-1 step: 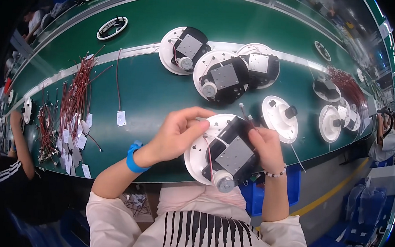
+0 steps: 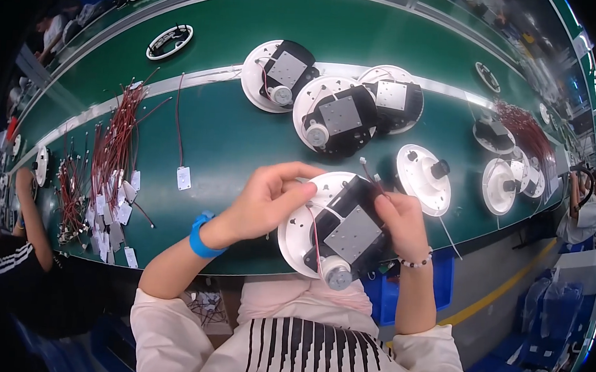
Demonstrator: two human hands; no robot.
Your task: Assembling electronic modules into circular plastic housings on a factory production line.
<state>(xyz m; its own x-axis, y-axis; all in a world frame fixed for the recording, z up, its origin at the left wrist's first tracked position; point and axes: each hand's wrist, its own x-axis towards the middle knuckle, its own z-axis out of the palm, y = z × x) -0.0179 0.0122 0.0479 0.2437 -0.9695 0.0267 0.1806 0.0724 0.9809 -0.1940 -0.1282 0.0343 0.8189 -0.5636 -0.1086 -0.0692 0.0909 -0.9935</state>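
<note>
Disc unit [image 2: 354,233] is being held over the near edge of the green table [image 2: 233,138], its rim clamped between thumb and fingers of the left hand [image 2: 269,203], its black side by the right hand [image 2: 406,225]. Motor [image 2: 338,277] appears fitted; wire lead [image 2: 375,180] is standing free, presumably unconnected. Three similar units [image 2: 341,115] are lying mid-table; table right, a white base [image 2: 416,174] is lacking any black housing; table left, wired boards [image 2: 114,171] are lying heaped, seemingly unused.

Left fingers [image 2: 296,199] and right fingers [image 2: 389,212] hold a round black-and-white assembly [image 2: 350,233] between them.
</note>
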